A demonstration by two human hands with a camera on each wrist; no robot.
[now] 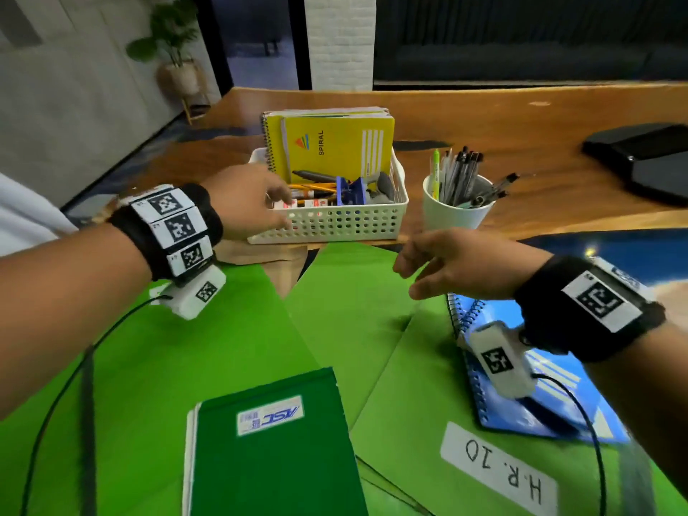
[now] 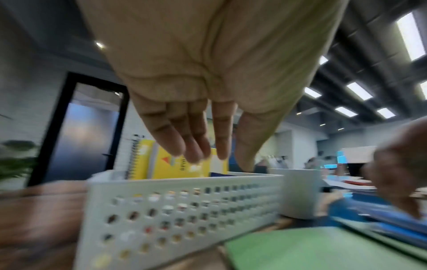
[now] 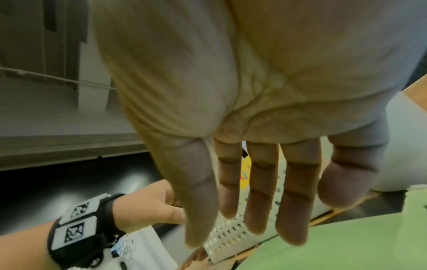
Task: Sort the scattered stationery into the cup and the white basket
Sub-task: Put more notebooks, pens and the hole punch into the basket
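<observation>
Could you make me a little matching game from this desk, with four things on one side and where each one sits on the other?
Things:
1. yellow spiral notebook
2. pens
3. dark green book
4. left hand

Places:
A. lying on the green folders
B. at the white basket's left end
C. standing in the white basket
D. upright in the white cup

Pairs: 1-C, 2-D, 3-A, 4-B
</observation>
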